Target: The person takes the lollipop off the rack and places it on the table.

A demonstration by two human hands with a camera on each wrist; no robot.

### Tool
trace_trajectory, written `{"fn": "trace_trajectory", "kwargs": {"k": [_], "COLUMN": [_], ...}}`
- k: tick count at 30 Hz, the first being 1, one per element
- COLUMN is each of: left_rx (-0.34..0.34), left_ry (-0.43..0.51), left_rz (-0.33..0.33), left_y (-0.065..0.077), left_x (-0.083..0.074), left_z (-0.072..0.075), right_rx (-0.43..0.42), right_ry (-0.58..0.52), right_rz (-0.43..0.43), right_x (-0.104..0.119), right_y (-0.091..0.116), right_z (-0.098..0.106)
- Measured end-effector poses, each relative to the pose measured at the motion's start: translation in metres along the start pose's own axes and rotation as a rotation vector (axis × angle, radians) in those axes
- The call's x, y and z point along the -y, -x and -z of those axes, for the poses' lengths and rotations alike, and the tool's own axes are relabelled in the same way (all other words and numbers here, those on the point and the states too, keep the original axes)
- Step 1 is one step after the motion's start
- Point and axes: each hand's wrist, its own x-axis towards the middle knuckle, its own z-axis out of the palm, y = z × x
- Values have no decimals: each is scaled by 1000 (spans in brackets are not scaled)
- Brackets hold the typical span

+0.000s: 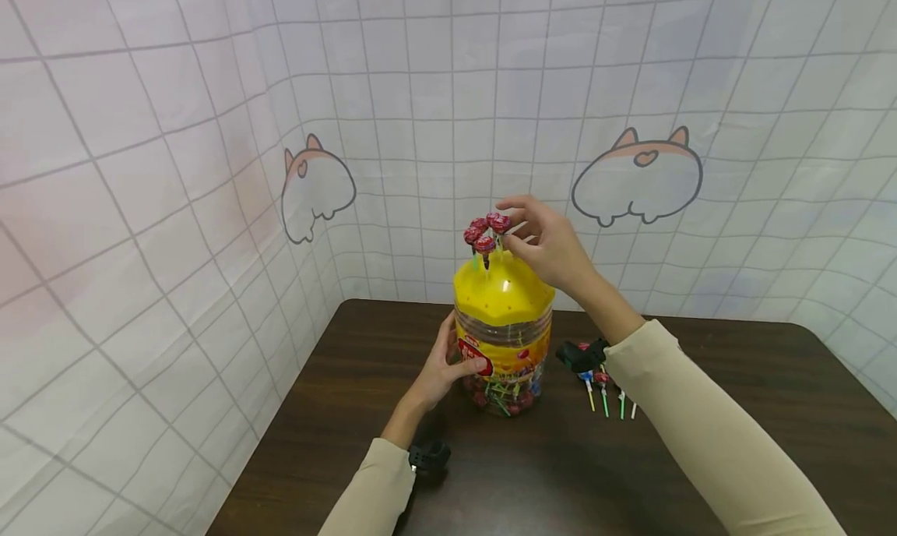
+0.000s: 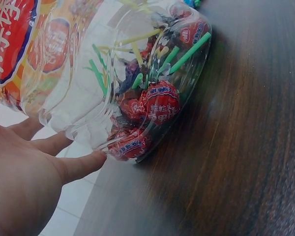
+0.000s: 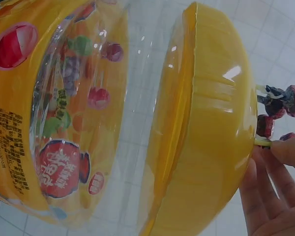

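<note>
A clear plastic candy jar (image 1: 515, 357) with a yellow domed lid (image 1: 504, 290) stands upright on the table. My left hand (image 1: 437, 372) grips its left side, thumb in front; in the left wrist view, wrapped lollipops (image 2: 162, 102) show through its lower wall. Several red-wrapped lollipops (image 1: 484, 245) stick up out of the lid. Above the lid, my right hand (image 1: 550, 244) pinches a lollipop (image 1: 499, 223) by its stick between thumb and fingers. In the right wrist view, that pale yellow stick (image 3: 263, 143) meets the lid's top.
Several loose lollipops (image 1: 603, 380) lie on the dark wooden table (image 1: 532, 481) right of the jar, partly hidden behind the right wrist's black camera (image 1: 583, 355). A white gridded curtain (image 1: 420, 170) hangs behind and to the left of the table.
</note>
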Motion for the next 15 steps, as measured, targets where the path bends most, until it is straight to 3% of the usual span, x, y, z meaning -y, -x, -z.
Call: {"fn": "trace_trajectory", "kwargs": {"k": [7,15], "left_rx": [10,7], "left_ry": [3,2], "left_rz": [-10,-8], "left_y": [0,0], "left_x": [2,1], "left_z": [1,1], "right_rx": [-35,-109], "right_ry": [-17,-126], "right_rz": [4,35], "right_x": [3,8], "right_y": [-2,-2], "right_z": [2,19]}}
